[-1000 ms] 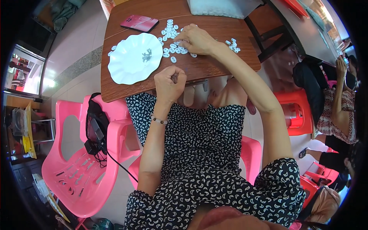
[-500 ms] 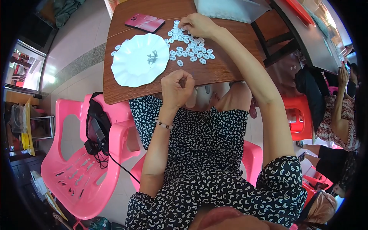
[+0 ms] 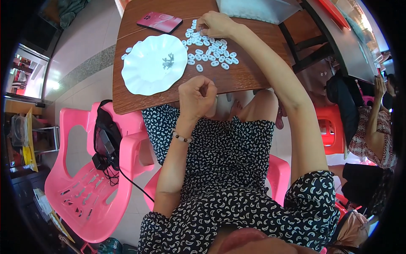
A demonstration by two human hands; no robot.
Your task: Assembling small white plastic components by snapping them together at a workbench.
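My left hand (image 3: 197,96) is curled closed at the table's near edge, with thumb and forefinger meeting. Whatever it may hold is hidden inside. At the far side of a loose spread of small white oval pieces with two holes (image 3: 210,51), my right hand (image 3: 215,24) reaches down. Its fingers are bent together at one of those pieces, and their tips are partly hidden. To the left lies a white plate with a wavy rim (image 3: 134,80), bearing a little heap of small grey metal bits (image 3: 168,62), too small to name.
A pink phone (image 3: 160,22) lies beyond the plate on the brown wooden table (image 3: 131,106). At the back right stands a translucent white bin (image 3: 258,10). A pink chair (image 3: 80,190) with a black bag (image 3: 105,139) is at my left. Other people sit at the right.
My right hand has shifted very slightly at the far end of the white pieces. My left hand keeps its curled pose, and the whole view has moved a little.
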